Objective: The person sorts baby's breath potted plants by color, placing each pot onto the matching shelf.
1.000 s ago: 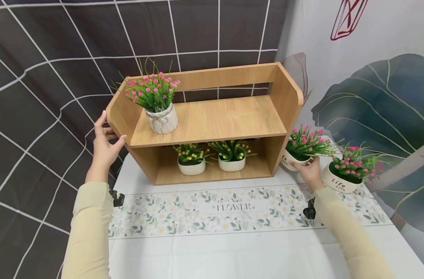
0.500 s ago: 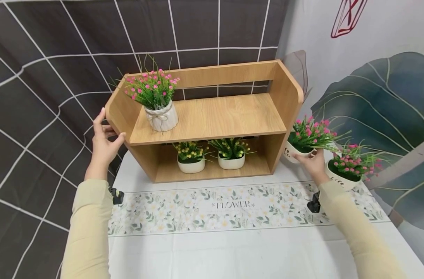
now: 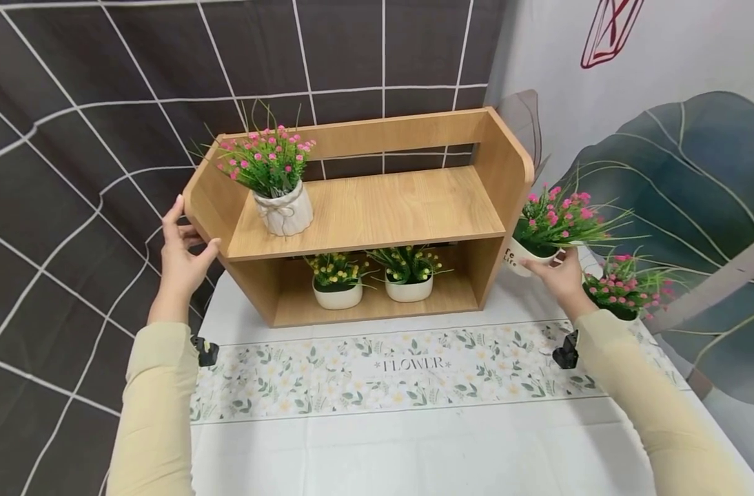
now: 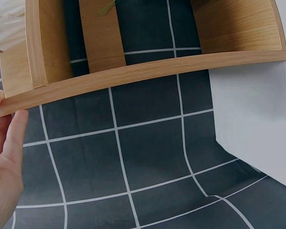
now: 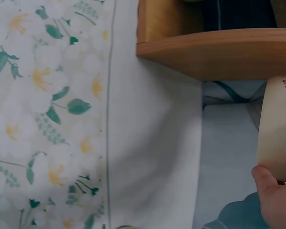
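The left hand [image 3: 187, 265] grips the left side panel of a two-tier wooden shelf [image 3: 377, 207]. In the left wrist view, the thumb is on one face of the panel [image 4: 133, 75] and the fingers on the other. To the shelf's right, the right hand [image 3: 559, 279] holds a white flowerpot [image 3: 518, 257] of pink flowers by its side, raised off the table. Part of its "Life" lettering shows, and the right wrist view catches the pot's wall [image 5: 279, 133] with the thumb against it. A second pink-flowered pot [image 3: 628, 286] stands partly behind the right forearm.
On the upper tier, a white pot with a twine bow [image 3: 285, 212] stands at the left. Two small pots of yellow flowers [image 3: 338, 296] sit on the lower tier. A floral runner [image 3: 408, 375] crosses the white tablecloth [image 3: 402, 455]. Dark grid cloth [image 3: 346, 62] hangs behind.
The right hand has lifted the pink-flowered pot from beside the shelf, moving it up and slightly right. The left hand keeps its grip on the shelf panel.
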{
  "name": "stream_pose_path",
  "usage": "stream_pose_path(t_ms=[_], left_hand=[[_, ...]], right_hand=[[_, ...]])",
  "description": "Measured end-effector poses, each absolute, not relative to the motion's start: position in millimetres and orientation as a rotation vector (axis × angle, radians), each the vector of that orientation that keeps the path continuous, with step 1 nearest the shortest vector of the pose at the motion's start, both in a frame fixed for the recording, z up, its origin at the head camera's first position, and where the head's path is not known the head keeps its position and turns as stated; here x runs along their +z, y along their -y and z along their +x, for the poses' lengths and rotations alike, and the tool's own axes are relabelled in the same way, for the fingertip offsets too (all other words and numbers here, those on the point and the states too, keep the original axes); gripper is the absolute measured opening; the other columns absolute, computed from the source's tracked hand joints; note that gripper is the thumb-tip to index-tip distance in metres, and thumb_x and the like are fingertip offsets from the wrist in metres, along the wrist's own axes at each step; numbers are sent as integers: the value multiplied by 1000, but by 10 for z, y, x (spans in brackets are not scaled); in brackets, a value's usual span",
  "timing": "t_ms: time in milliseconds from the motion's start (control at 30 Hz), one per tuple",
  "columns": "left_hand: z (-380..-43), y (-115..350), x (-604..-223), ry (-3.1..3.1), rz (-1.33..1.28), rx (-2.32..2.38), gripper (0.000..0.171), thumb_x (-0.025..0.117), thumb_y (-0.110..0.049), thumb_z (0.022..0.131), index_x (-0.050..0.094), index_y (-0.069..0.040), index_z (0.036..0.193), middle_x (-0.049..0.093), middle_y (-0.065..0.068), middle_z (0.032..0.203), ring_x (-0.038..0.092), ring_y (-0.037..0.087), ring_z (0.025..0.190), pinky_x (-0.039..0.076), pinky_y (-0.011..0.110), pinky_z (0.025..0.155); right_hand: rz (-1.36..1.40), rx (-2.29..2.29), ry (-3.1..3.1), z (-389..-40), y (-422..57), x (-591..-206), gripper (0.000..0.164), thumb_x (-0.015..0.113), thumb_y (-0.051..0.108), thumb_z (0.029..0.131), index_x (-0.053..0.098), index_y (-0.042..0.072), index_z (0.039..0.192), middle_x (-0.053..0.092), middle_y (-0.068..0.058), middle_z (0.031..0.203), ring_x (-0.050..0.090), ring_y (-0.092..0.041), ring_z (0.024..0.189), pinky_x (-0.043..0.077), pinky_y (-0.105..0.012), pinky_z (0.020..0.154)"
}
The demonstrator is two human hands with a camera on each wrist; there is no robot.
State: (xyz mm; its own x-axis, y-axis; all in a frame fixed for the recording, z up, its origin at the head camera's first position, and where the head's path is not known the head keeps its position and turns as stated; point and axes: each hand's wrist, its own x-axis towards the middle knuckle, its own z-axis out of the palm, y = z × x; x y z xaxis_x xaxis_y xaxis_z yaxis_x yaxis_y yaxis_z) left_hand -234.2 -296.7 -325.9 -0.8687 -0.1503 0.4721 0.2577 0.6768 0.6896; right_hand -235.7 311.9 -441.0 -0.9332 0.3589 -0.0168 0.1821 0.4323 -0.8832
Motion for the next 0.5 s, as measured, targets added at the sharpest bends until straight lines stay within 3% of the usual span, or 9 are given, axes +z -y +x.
stream_pose_path(t_ms=[200, 300, 433, 500], left_hand=[[-2339, 2974, -3277, 2373, -99, -1097, 78, 60, 4, 86, 17, -16, 148, 53, 26, 119, 43, -7, 90, 37, 4, 68], [-2341, 2980, -3277, 2366, -100, -1099, 79, 60, 4, 86, 17, -16, 148, 53, 26, 118, 41, -10, 89, 36, 4, 69], [-2345, 2980, -3268, 2369, -102, -1098, 79, 60, 5, 85, 17, -16, 148, 53, 26, 118, 41, -10, 89, 37, 4, 69], [-2345, 2975, -3258, 2372, -102, -1097, 79, 60, 4, 86, 17, -16, 148, 53, 26, 118, 41, -9, 89, 37, 4, 69]], right_hand=[[-411, 1494, 2533, -2342, -3192, -4212, 93, 70, 37, 84, 10, 14, 151, 26, -18, 147, 37, -20, 111, 39, -26, 81], [-373, 1425, 2573, -2339, -3267, -4099, 91, 70, 36, 83, 14, 10, 151, 29, -19, 144, 39, -15, 104, 40, -23, 77], [-309, 1346, 2642, -2300, -3399, -3940, 88, 71, 39, 82, 22, 8, 148, 43, -10, 126, 46, -7, 94, 42, -16, 69], [-256, 1330, 2665, -2271, -3462, -3856, 84, 72, 39, 82, 26, 8, 146, 49, -3, 111, 50, -4, 78, 44, -20, 60]])
